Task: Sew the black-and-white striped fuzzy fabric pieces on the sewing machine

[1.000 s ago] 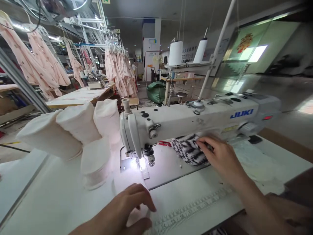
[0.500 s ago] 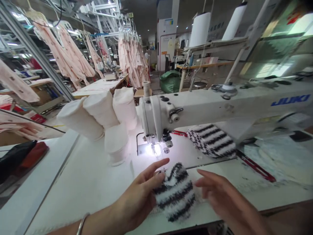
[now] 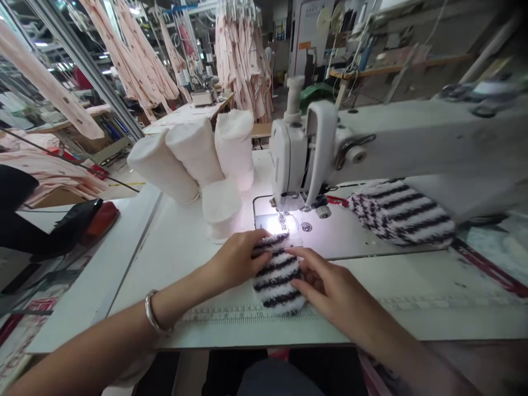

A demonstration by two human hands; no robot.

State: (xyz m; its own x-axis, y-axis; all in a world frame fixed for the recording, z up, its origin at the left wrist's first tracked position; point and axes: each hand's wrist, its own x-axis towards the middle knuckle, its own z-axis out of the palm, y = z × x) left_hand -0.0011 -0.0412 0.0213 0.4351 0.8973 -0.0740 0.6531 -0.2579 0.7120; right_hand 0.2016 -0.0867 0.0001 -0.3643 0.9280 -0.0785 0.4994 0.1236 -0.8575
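Observation:
A fuzzy black-and-white striped fabric piece (image 3: 278,280) lies on the white sewing table (image 3: 165,264), just in front of the presser foot (image 3: 282,221) of a white Juki sewing machine (image 3: 295,157). My left hand (image 3: 237,259) rests on its upper left part, fingers curled over the edge. My right hand (image 3: 322,280) presses on its right side. A second striped piece (image 3: 400,214) lies under the machine arm to the right. The needle area is brightly lit.
Several white rolled fabric tubes (image 3: 193,154) stand left of the machine. A measuring scale (image 3: 243,313) runs along the table's front edge. A black and red bag (image 3: 88,223) lies at the left. Pink garments (image 3: 132,55) hang on racks behind.
Both hands have closed in on the striped piece and moved it up the table towards the presser foot. The view has turned, so the machine appears further right and larger.

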